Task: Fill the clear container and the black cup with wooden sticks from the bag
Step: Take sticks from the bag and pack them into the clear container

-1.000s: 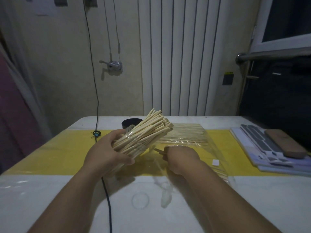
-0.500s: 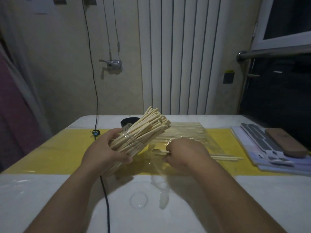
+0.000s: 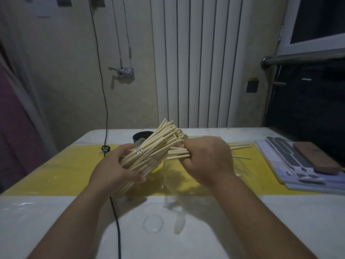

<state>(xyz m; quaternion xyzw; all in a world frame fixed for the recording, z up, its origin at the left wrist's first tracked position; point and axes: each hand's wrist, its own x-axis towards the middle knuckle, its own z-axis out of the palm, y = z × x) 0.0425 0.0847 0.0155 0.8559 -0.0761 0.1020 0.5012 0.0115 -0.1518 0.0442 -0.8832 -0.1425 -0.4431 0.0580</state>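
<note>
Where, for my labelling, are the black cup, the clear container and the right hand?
black cup (image 3: 139, 136), head view, rim's dark left part.
clear container (image 3: 140, 153), head view, transparent side wall.
right hand (image 3: 208, 158), head view, back of hand.

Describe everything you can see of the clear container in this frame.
The clear container is transparent, seemingly plastic, and shows mostly as glints over its contents. It is packed with wooden sticks whose ends fan out past its mouth. The left hand holds it tilted, fingers wrapped round its lower body, mouth up and to the right. The right hand grips a few sticks beside the mouth; whether it touches the container is unclear. The black cup stands just behind.
</note>
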